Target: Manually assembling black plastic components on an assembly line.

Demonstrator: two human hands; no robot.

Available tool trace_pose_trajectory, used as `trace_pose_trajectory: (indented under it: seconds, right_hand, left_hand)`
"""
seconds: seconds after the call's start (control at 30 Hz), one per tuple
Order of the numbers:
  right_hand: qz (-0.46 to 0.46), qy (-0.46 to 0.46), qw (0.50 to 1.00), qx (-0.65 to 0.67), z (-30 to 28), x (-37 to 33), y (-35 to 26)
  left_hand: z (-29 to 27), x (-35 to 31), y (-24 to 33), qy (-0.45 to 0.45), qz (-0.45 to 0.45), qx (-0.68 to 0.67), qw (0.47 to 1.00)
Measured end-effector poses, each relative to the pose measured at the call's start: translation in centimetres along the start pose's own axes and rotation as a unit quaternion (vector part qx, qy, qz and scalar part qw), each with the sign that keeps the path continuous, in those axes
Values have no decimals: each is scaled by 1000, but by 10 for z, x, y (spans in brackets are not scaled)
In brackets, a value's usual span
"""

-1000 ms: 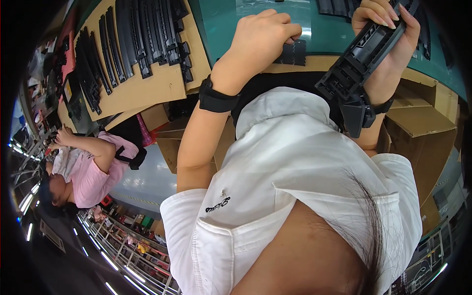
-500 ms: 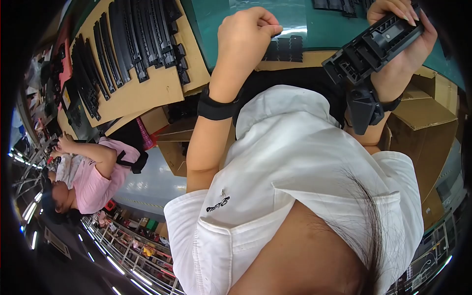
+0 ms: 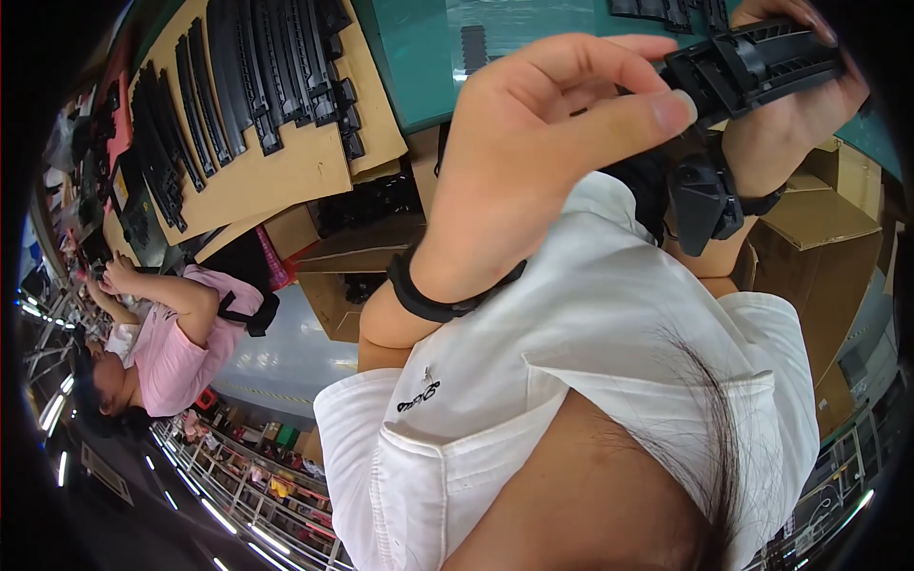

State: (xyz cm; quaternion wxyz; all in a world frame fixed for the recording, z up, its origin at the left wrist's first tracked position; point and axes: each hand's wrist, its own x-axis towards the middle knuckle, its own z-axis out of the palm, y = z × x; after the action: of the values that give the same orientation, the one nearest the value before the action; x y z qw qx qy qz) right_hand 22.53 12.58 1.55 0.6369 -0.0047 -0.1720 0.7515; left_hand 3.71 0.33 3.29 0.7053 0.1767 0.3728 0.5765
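My right hand (image 3: 795,133) is wrapped round a long black plastic part (image 3: 762,71) with ribs and recesses, held above the bench's near edge at the upper right. Across from it, my left hand (image 3: 562,124) has its thumb and curled fingers drawn together at the part's left end. Anything small between those fingertips is hidden. On the green bench top (image 3: 414,57), left of the part, lies a dark strip with notched edges (image 3: 473,49). Black bands circle both wrists, and an angular black device (image 3: 703,205) sits by the right one.
Rows of long black plastic parts (image 3: 276,76) lie on a cardboard sheet (image 3: 305,176) at the left. More black parts (image 3: 657,11) sit at the far edge. Open cardboard boxes (image 3: 809,214) stand below the bench. A person in pink (image 3: 186,319) works at the left.
My left hand has moved right and nearer, from the bench top to the part's end. The right hand has turned the part more level. The notched sheet seen before is now covered by my left hand.
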Motion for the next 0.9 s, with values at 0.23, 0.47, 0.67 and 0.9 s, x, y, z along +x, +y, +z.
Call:
trace_pose_trajectory:
  seconds: [0.23, 0.47, 0.67, 0.9]
  right_hand:
    - [-93, 30, 987, -128, 13, -11, 14]
    - [-23, -38, 996, -84, 26, -12, 6]
    - [33, -89, 995, 16, 30, -1, 12]
    - [46, -16, 989, 140, 19, 2, 23]
  left_hand:
    - [6, -8, -1, -26, -4, -131, 991]
    - [3, -7, 10, -69, -66, -230, 969]
    - [-18, 0, -3, -178, -138, -190, 956]
    - [-17, 1, 8, -72, -20, -41, 996]
